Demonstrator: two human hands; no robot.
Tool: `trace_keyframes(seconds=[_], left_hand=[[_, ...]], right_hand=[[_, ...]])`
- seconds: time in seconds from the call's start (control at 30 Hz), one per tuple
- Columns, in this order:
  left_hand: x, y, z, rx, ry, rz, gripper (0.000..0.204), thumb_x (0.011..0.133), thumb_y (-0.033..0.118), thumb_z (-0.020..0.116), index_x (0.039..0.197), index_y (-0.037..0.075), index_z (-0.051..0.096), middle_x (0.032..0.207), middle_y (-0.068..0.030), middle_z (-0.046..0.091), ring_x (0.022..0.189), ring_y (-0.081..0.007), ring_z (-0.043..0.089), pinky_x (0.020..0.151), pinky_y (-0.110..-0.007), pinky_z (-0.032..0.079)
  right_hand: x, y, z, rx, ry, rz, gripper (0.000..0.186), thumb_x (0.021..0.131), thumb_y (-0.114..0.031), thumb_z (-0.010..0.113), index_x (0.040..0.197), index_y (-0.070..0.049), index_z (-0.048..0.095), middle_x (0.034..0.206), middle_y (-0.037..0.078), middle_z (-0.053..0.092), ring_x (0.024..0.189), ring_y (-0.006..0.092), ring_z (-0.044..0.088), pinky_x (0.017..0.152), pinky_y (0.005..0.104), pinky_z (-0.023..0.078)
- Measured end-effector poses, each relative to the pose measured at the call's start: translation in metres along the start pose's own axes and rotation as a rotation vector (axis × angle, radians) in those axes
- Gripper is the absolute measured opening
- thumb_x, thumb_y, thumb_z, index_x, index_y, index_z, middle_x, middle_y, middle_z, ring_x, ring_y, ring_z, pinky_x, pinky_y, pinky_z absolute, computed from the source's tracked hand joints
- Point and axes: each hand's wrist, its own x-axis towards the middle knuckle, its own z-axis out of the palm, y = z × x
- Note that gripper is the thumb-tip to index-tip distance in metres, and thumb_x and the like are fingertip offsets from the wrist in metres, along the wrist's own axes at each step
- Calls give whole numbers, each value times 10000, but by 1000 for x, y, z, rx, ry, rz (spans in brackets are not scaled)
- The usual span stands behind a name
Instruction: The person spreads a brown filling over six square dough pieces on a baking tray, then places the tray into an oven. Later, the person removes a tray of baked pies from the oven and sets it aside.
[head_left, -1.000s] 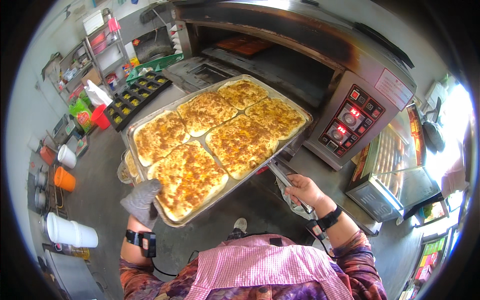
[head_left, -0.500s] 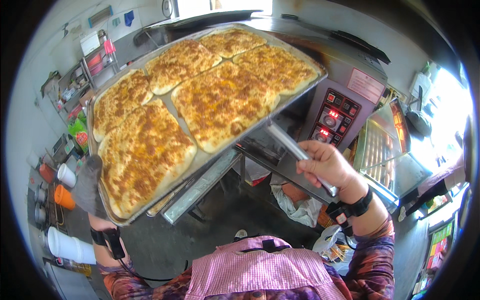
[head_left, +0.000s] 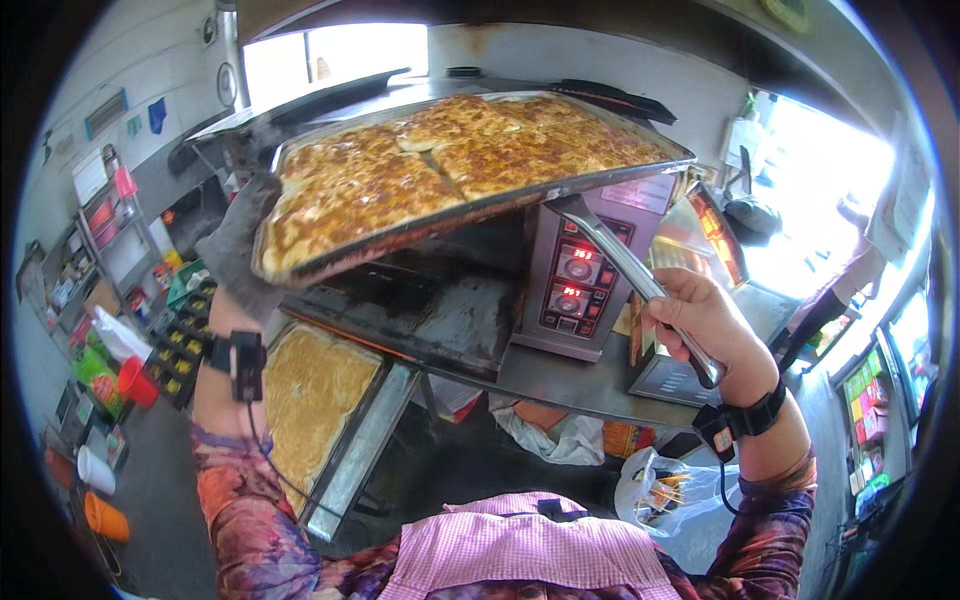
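A large metal baking tray (head_left: 490, 206) of browned flatbread pieces (head_left: 545, 140) is held up before the oven, its near rim toward me. My left hand (head_left: 245, 240), in a dark grey oven mitt, is closed on the tray's left end. My right hand (head_left: 705, 320) is wrapped round a long metal pan gripper (head_left: 625, 258), whose head meets the near rim right of the middle. The tray hides part of the oven chamber (head_left: 430, 300) behind and below it. Below left, a second tray holds a paler flat sheet of dough or bread (head_left: 315, 400).
The oven's control panel (head_left: 578, 275) with red lit digits stands right of the chamber. A glass-sided warming case (head_left: 680, 250) is beyond it. White bags (head_left: 655, 480) lie below. At left are shelves (head_left: 110, 230), tubs and an orange bucket (head_left: 105, 517).
The tray has moved away from me and swung nearly level with the oven top, so its surface shows at a flatter slant. Both hands moved with it; the oven chamber and paler tray now show more.
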Motion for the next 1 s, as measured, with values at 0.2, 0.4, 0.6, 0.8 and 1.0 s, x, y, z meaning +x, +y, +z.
trace_keyframes(seconds=[0.2, 0.4, 0.6, 0.8, 1.0], left_hand=[[152, -56, 43, -227, -213, 0, 478, 962, 440, 460, 1292, 95, 487, 1308, -100, 520, 1173, -271, 503, 928, -435, 488], [132, -91, 83, -521, 201, 297, 600, 964, 451, 500, 1354, -5, 483, 1242, -90, 613, 1124, -227, 571, 980, -341, 412], [151, -93, 124, 213, 201, 440, 379, 965, 160, 522, 1255, -82, 498, 1190, -176, 615, 1030, -220, 613, 965, -329, 467], [236, -96, 102, 752, -76, 220, 423, 961, 279, 517, 1249, -29, 543, 1117, -152, 632, 993, -254, 606, 947, -318, 469], [152, -134, -30, 1829, -84, 686, 464, 960, 185, 470, 1374, -24, 452, 1405, -133, 496, 1290, -229, 469, 1083, -316, 359]], right_hand=[[38, -14, -17, -42, 201, 30, 198, 912, -154, 588, 985, 30, 585, 719, 46, 596, 468, 78, 503, 423, 205, 397], [59, -1, -22, 33, 180, 37, 175, 931, -172, 583, 1007, -16, 561, 776, 35, 604, 506, 43, 503, 418, 180, 408], [52, 20, -22, 35, 235, 76, 169, 920, -184, 608, 988, -35, 564, 784, 36, 616, 529, 53, 518, 430, 190, 408], [48, 52, -12, 92, 185, 150, 211, 925, -212, 609, 1027, -32, 568, 819, 52, 619, 550, 61, 518, 449, 199, 407], [34, 95, 17, 223, -79, 193, 441, 910, -328, 651, 1161, 13, 527, 874, 61, 631, 591, 66, 518, 486, 207, 416]])
